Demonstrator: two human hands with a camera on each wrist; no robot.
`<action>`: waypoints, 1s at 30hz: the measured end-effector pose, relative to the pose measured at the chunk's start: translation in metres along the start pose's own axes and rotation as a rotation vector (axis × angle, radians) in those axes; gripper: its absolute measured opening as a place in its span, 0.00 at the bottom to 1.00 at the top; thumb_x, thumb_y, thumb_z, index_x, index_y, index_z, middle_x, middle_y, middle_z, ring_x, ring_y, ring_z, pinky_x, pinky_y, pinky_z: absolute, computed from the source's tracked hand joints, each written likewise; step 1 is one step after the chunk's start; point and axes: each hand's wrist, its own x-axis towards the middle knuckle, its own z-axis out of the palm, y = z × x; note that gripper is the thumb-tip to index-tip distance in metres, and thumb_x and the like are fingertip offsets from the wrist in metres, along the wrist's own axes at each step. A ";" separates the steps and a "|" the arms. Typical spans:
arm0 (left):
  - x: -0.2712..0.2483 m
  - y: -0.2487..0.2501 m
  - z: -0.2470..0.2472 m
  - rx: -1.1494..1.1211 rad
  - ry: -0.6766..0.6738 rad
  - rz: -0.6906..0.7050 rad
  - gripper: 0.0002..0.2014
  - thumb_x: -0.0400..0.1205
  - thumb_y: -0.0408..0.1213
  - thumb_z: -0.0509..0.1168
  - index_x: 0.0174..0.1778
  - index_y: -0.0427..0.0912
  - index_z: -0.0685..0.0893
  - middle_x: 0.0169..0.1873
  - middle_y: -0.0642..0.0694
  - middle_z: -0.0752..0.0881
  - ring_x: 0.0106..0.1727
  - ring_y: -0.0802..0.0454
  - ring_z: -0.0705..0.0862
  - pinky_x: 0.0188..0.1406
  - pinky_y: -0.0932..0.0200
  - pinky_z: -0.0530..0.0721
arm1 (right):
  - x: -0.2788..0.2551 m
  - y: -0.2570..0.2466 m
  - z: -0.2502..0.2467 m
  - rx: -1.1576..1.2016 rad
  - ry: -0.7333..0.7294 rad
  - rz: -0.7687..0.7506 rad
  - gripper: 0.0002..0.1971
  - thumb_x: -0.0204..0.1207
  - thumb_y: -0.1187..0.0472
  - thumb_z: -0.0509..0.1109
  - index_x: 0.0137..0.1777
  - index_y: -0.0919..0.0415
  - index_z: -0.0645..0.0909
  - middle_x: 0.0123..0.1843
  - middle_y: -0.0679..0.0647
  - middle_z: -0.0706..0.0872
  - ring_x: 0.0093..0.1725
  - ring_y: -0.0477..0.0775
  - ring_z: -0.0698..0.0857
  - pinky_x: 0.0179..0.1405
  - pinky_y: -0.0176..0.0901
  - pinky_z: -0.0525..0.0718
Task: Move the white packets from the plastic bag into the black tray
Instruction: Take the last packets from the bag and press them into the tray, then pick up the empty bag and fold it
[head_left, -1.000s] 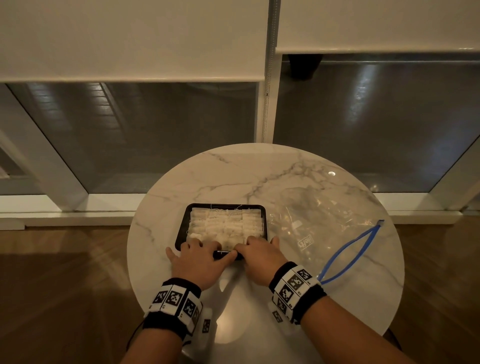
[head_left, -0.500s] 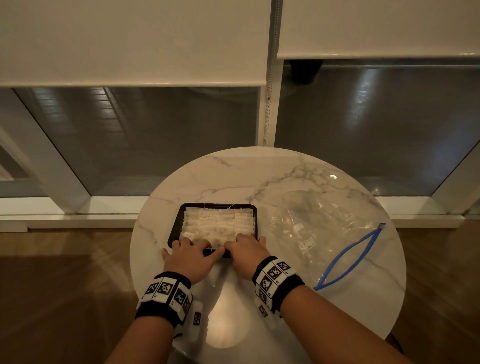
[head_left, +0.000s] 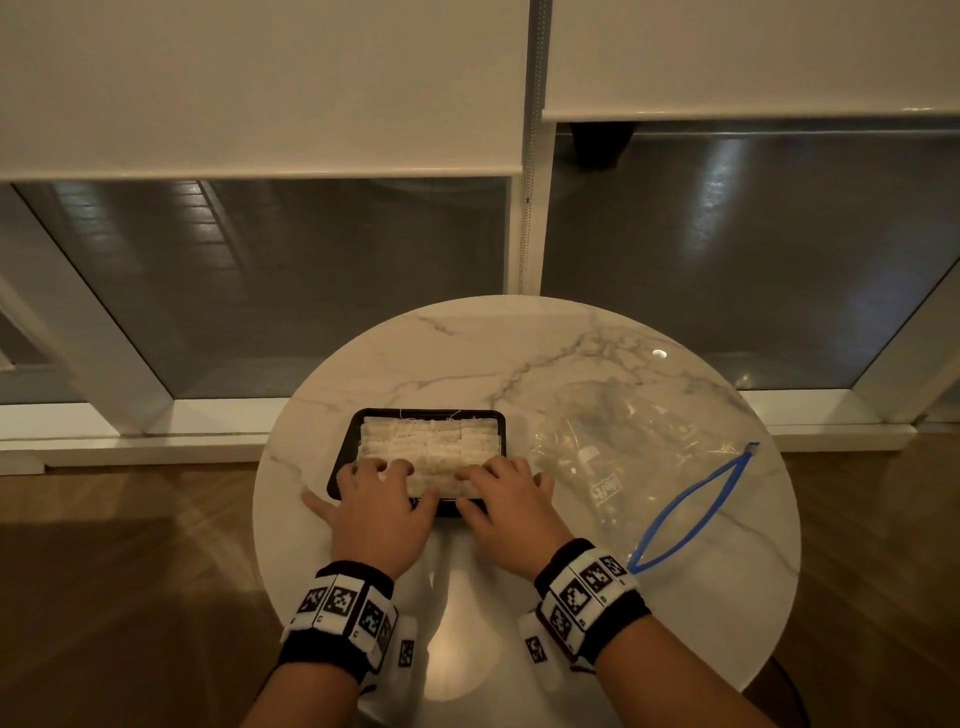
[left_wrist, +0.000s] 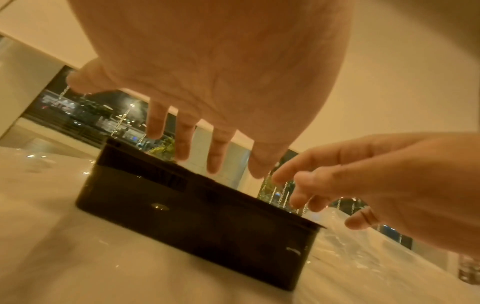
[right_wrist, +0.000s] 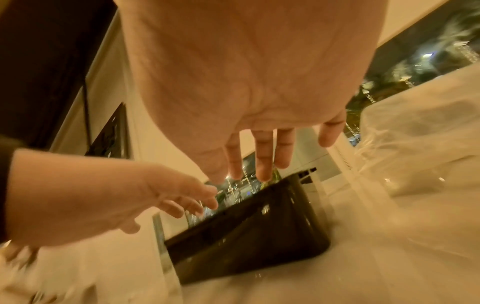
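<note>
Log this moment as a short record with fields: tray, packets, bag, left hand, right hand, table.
tray: black tray on the marble table, in front of the person
packets: white packets fill the tray in rows
bag: clear plastic bag lies flat right of the tray, blue zip edge nearest the person; looks empty
left hand: left hand spread over the tray's near left edge, fingers straight
right hand: right hand spread over the near right edge, fingers straight
</note>
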 end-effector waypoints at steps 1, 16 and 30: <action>-0.003 0.006 -0.002 -0.028 0.091 0.042 0.19 0.82 0.61 0.60 0.64 0.58 0.82 0.70 0.48 0.78 0.75 0.43 0.69 0.76 0.23 0.58 | -0.006 0.003 -0.005 0.073 0.064 0.025 0.18 0.85 0.44 0.57 0.73 0.40 0.74 0.66 0.42 0.76 0.68 0.47 0.68 0.65 0.51 0.63; 0.002 0.171 0.037 -0.824 -0.589 -0.036 0.39 0.80 0.58 0.70 0.83 0.54 0.61 0.74 0.40 0.76 0.70 0.39 0.80 0.64 0.44 0.84 | -0.037 0.162 -0.075 1.093 0.799 1.321 0.60 0.55 0.44 0.87 0.83 0.40 0.53 0.80 0.65 0.66 0.73 0.73 0.72 0.70 0.73 0.76; 0.004 0.195 0.057 -0.995 -0.620 0.167 0.36 0.75 0.22 0.69 0.72 0.61 0.71 0.41 0.36 0.88 0.34 0.46 0.86 0.38 0.44 0.90 | -0.051 0.193 -0.044 1.713 0.566 1.050 0.31 0.65 0.69 0.83 0.70 0.65 0.80 0.60 0.70 0.89 0.50 0.65 0.87 0.54 0.65 0.88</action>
